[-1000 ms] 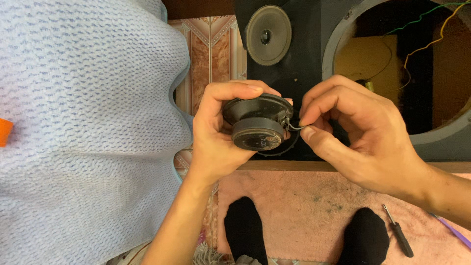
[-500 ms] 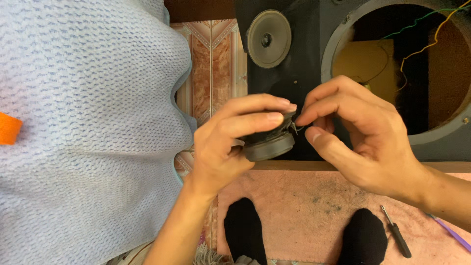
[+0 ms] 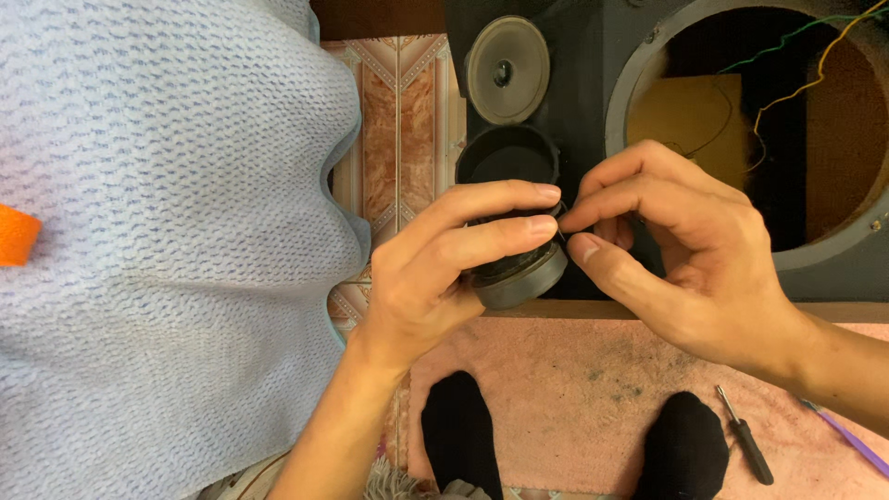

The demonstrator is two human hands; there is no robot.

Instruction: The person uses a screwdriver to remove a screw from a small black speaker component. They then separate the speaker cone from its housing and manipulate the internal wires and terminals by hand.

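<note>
Far left: pale blue knit garment (image 3: 157, 241) fills the frame edge, with a small orange thing (image 3: 17, 235) at its left margin; can't tell what it is.

Patterned floor tile (image 3: 398, 120) shows between the garment and the black speaker cabinet (image 3: 583, 102).

Left hand (image 3: 435, 278): fingers curled over the top of a small round speaker driver (image 3: 520, 278), thumb underneath, gripping it by the body. The driver is held in the air just in front of the cabinet's lower edge, tilted, with its grey magnet end facing the camera.

Directly behind it: an empty round cutout (image 3: 507, 157) in the cabinet face, and above that a small grey cone driver (image 3: 507, 69) mounted in place.

Right hand (image 3: 685, 250): thumb and forefinger pressed together at the driver's right rim, pinching something thin there. It looks like a lead or terminal, but it's too small to be sure.

Handling, my read: the driver is rigid and dense for its size, and the magnet carries the weight. Grip the magnet or frame rim. Keep fingers off the cone and dome, which are thin and dent easily. Leads and terminals are fragile, so no pulling.

Further right: large round opening (image 3: 769, 130) in the cabinet, with green and yellow wires (image 3: 796, 79) hanging inside.

Below: pink mat (image 3: 574, 398), two black-socked feet (image 3: 685, 454), and a small black screwdriver (image 3: 745, 449) lying on the mat, well apart from both hands.
</note>
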